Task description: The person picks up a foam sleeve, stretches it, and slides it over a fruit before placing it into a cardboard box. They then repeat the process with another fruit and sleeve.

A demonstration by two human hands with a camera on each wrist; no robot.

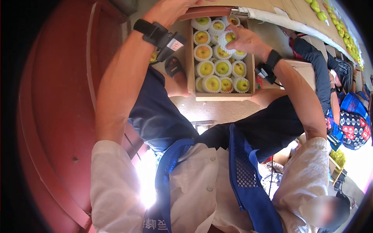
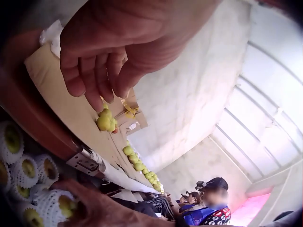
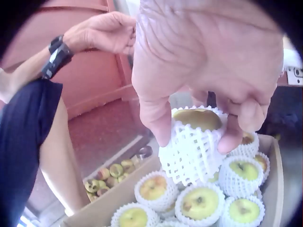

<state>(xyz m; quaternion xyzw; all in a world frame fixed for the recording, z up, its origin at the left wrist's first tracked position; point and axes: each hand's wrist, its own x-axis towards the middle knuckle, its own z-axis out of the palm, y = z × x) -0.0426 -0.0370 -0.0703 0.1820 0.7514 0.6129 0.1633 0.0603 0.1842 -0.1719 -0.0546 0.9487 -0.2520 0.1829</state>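
My right hand (image 1: 250,40) pinches an apple in a white foam net (image 3: 193,151) between thumb and fingers. It holds this apple over the cardboard box (image 1: 225,98), with the yellow-green top showing above the net. Below it, rows of apples in foam nets (image 3: 200,202) fill the box, some blushed red. Up by the table edge, my left hand (image 1: 171,11) hangs with loosely bent fingers and nothing in them. In the left wrist view the left hand (image 2: 128,38) overlaps the tabletop, its fingertips just above some bare green apples (image 2: 106,120) in that view.
A cardboard-covered table (image 1: 287,9) stands beyond the box, with a row of bare apples (image 1: 342,29) at its far right. More bare apples (image 3: 111,177) lie on the floor beside the box. A red metal panel (image 1: 58,116) rises at left. Other people sit along the right.
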